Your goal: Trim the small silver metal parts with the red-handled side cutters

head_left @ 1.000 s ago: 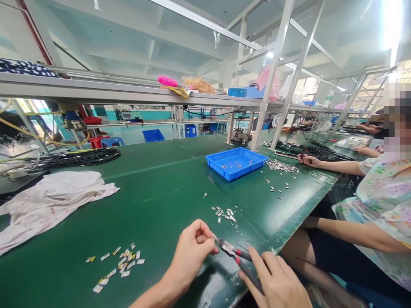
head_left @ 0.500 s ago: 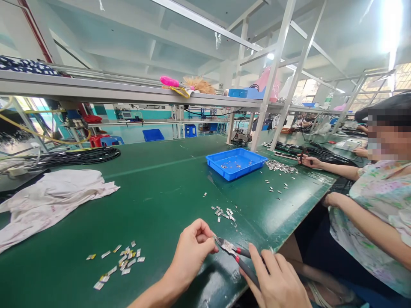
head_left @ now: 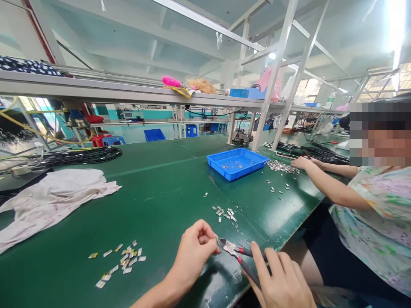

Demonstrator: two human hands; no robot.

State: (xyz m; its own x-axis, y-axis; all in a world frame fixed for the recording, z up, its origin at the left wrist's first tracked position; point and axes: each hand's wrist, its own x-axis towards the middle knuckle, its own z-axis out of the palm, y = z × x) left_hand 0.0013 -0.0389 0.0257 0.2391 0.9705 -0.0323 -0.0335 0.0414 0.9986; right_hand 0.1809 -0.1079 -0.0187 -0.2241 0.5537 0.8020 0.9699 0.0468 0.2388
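Left grip (head_left: pixel 195 250) still pinches a mostly hidden small part (head_left: pixel 217 240), right grip (head_left: pixel 280 277) loosely curls round pliers (head_left: pixel 230 247), same piece apparently in work, as, farther right, co-worker's second hand (head_left: pixel 302 163) comes up.

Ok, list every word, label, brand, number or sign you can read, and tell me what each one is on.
No text can be read.
Cloth: faint reddish marks, too blurred to tell whether they are words.
Bottle: too small to make out any label.
Pliers: no lettering can be made out.
Metal pieces: too small to tell if marked.
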